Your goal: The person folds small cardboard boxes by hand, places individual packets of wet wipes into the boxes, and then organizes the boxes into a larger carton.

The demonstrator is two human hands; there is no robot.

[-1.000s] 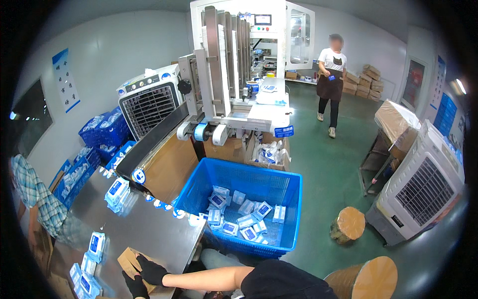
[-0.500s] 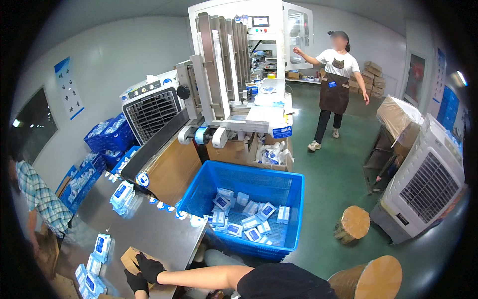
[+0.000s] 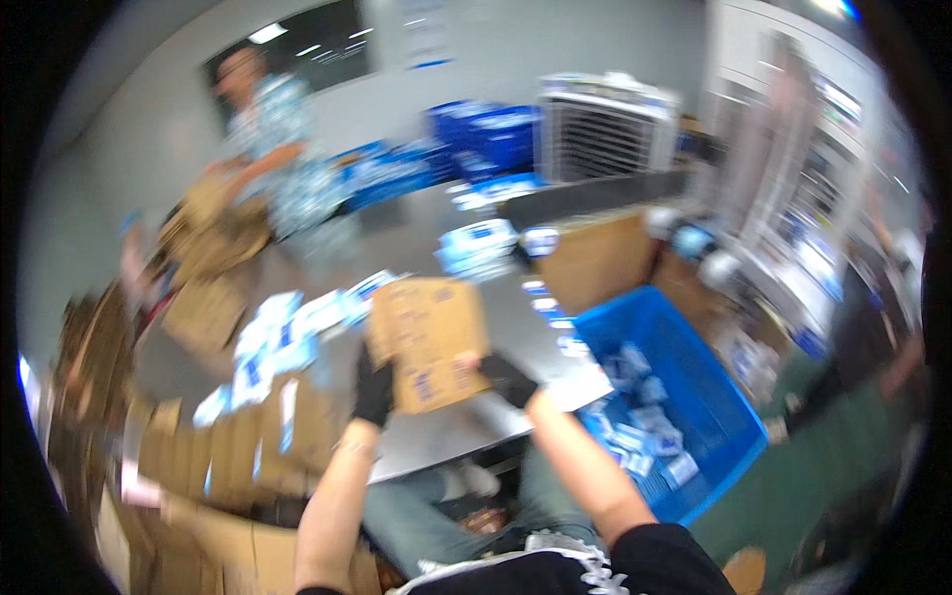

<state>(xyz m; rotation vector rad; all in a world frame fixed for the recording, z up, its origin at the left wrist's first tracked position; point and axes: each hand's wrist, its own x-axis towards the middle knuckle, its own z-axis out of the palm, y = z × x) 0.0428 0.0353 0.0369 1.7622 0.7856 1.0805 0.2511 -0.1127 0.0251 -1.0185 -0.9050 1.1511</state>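
A brown cardboard box [image 3: 431, 332] with printing on its face is held up over the metal table [image 3: 397, 446], between my two hands. My left hand [image 3: 374, 389], in a black glove, grips its left edge near the bottom. At its lower right edge my right hand [image 3: 508, 379], gloved in black too, has its fingers closed on the cardboard. Left of the box, a row of blue-and-white soft packs [image 3: 268, 342] lies across the table. Another group of packs [image 3: 478, 246] sits beyond the box, close to the conveyor end. Motion blur hides finer detail.
On the right stands a blue crate [image 3: 714, 426] holding several packs. A black conveyor [image 3: 605, 196] ends at the far table edge. Filled cardboard boxes [image 3: 228, 446] line the near left. Across the table a person [image 3: 278, 149] handles cardboard. An air cooler [image 3: 600, 134] stands behind.
My view has swung left, toward the table and the other person. The cardboard box, earlier low on the table under both hands, is now raised and held upright between them.
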